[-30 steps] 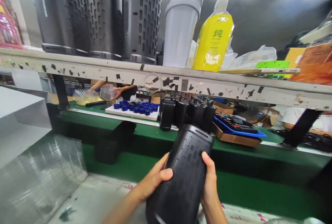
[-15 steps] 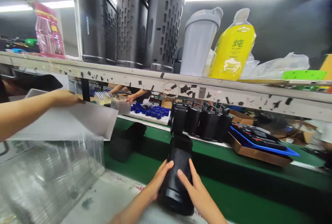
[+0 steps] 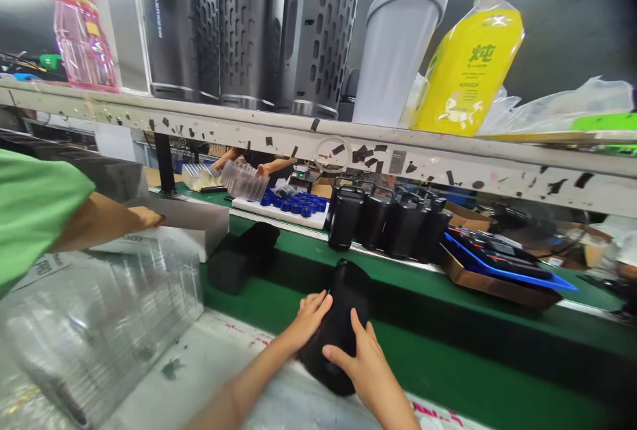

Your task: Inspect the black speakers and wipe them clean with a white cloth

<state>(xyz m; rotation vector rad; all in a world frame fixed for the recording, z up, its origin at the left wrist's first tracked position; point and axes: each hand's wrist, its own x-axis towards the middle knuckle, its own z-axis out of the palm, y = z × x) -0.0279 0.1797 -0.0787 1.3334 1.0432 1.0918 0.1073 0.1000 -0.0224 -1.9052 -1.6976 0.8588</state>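
Observation:
A black cylindrical object (image 3: 341,324) lies tilted at the near edge of the green belt (image 3: 423,357), its lower end over the pale work surface (image 3: 239,357). My left hand (image 3: 309,317) grips its left side, fingers wrapped along the edge. My right hand (image 3: 361,354) holds the right side and top, thumb laid across it. Further left on the belt rests another black object (image 3: 243,257), in shadow. Behind the belt stand several black canisters with handles (image 3: 347,214).
Clear plastic trays (image 3: 109,310) are stacked at the left, where a green-sleeved person's hand (image 3: 144,217) reaches over. A shelf edge (image 3: 249,131) crosses above, bearing bottles. Blue caps (image 3: 298,204) and a blue tray (image 3: 507,261) sit behind.
The black object has turned slightly in my hands, and its glossy side no longer shows. The other person's arm reaches further in, with the green sleeve now visible, and the grey sheet sits lower.

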